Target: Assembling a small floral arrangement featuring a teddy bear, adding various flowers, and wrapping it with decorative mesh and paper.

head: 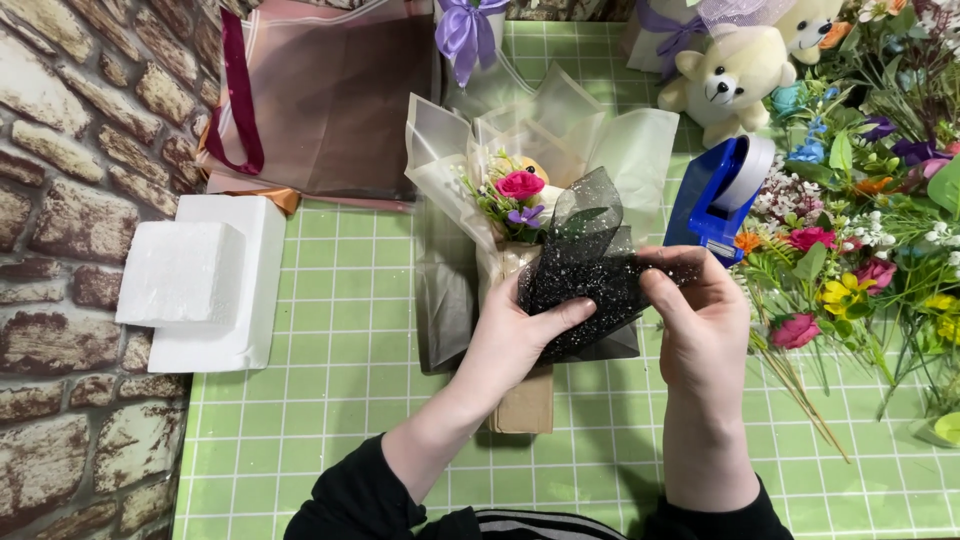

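Mesh, black and glittery, sits gathered against the front of a small bouquet at the middle of the green gridded table. It looks feather-light and springy, a netting that holds a fold only while pinched and would slip loose or snag on the stems if handled roughly. The safest hold seems to be along its lower gathered edge, where the folds meet the bouquet's stem wrap, not the flared top.

Left hand wraps around the bouquet's stem and the bottom of the mesh, thumb pressed across the netting. Right hand pinches the right edge of the mesh between thumb and fingertips. Both grips are closed on the material.

The bouquet itself looks fragile: thin cream wrap that creases easily, and small blooms best left untouched.

Counts: one mesh piece, one bouquet with one pink rose and one purple flower clearly visible. Two white foam blocks lie stacked at the left. One blue tape dispenser stands just right of the bouquet. Two teddy bears sit at the far edge, the second partly cut off. One purple bow shows above. Loose flowers on the right are too many to count.
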